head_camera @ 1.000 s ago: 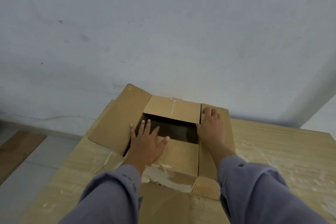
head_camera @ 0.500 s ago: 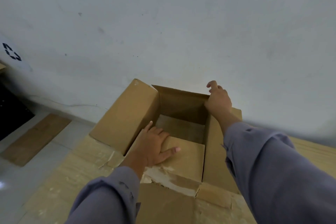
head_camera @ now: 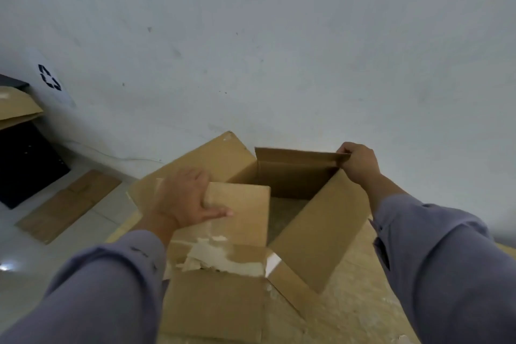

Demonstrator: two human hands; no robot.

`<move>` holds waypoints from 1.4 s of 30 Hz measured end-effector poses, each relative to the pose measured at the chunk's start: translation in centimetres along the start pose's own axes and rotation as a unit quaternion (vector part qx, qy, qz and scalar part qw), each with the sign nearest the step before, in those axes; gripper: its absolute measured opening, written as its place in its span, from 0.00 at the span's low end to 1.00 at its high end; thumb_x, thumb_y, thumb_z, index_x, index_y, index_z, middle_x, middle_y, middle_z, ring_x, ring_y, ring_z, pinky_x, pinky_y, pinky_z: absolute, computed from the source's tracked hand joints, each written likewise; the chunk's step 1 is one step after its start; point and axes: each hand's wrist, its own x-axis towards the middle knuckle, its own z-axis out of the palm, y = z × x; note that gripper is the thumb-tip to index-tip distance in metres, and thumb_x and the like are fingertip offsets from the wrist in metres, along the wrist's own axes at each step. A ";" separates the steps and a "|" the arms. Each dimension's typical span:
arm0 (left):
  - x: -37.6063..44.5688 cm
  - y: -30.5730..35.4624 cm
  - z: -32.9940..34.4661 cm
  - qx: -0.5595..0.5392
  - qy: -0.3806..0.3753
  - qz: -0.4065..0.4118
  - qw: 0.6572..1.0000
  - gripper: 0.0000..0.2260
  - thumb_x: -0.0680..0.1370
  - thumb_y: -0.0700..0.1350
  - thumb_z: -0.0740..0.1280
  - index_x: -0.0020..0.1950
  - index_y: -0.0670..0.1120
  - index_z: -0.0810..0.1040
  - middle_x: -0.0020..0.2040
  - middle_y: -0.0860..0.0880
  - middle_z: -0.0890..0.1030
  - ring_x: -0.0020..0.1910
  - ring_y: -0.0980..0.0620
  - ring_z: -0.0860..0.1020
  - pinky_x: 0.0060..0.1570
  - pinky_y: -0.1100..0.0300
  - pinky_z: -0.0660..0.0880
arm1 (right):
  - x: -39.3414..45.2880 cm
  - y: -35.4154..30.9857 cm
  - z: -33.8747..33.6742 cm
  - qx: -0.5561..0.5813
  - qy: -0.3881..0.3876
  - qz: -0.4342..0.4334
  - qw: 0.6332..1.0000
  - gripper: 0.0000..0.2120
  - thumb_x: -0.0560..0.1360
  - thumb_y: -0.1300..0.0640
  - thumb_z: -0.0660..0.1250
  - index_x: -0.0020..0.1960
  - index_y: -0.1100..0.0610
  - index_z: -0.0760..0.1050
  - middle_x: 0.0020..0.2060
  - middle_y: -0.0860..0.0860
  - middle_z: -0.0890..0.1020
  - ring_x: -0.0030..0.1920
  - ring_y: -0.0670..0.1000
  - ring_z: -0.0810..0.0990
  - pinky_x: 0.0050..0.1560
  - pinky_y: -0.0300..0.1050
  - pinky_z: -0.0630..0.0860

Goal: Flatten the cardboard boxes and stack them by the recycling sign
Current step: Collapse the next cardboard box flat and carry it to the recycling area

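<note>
At the far left, a flat piece of cardboard (head_camera: 16,109) lies on top of a dark object (head_camera: 25,165) that stands on the floor against the wall. Just beside it, on the white wall (head_camera: 279,50), there is a paper with a black recycling sign (head_camera: 49,77). Lower on the grey floor (head_camera: 55,254), another flat brown board (head_camera: 69,205) lies near the dark object, apart from the wall.

The cardboard box (head_camera: 321,220) stands in the middle, on a pale wooden surface (head_camera: 363,310) close to the wall. Its top is open and the flaps stand out in different directions. The near side of the box shows a torn white patch where the paper is peeled off.

The left hand (head_camera: 184,201) is on the near flap of the box. The palm lies flat on the flap, the thumb points to the right over the cardboard, and the fingers go over the left edge of this flap. This hand is a little blurred, so I cannot tell how tightly it holds.

The right hand (head_camera: 358,163) is at the far right corner of the box. It is closed around the top edge of the far flap, with the fingers curled over the rim. Both arms wear grey-blue sleeves (head_camera: 446,274).
</note>
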 end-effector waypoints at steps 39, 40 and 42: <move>2.2 2.5 -9.0 -0.057 0.016 -0.046 0.997 0.29 0.66 0.75 0.61 0.39 0.49 0.73 0.31 0.51 0.75 0.32 0.48 0.75 0.31 0.58 0.71 | -15.2 0.0 -0.9 0.506 0.307 0.333 0.734 0.30 0.77 0.35 0.52 0.67 0.55 0.73 0.58 0.54 0.79 0.55 0.58 0.78 0.58 0.53 0.76; 2.3 2.3 -9.5 -0.079 0.030 -0.052 0.995 0.29 0.66 0.75 0.62 0.38 0.48 0.73 0.30 0.51 0.76 0.32 0.48 0.76 0.31 0.58 0.73 | -16.0 -0.4 -0.6 0.532 0.303 0.325 0.721 0.33 0.76 0.31 0.51 0.65 0.54 0.74 0.57 0.52 0.80 0.56 0.56 0.79 0.58 0.52 0.76; 2.0 1.8 -10.4 -0.132 0.051 -0.068 0.988 0.30 0.64 0.76 0.63 0.35 0.47 0.73 0.28 0.50 0.75 0.31 0.48 0.76 0.31 0.56 0.74 | -18.0 -1.0 0.4 0.568 0.294 0.316 0.701 0.32 0.76 0.30 0.52 0.61 0.54 0.75 0.49 0.51 0.81 0.49 0.53 0.80 0.50 0.48 0.77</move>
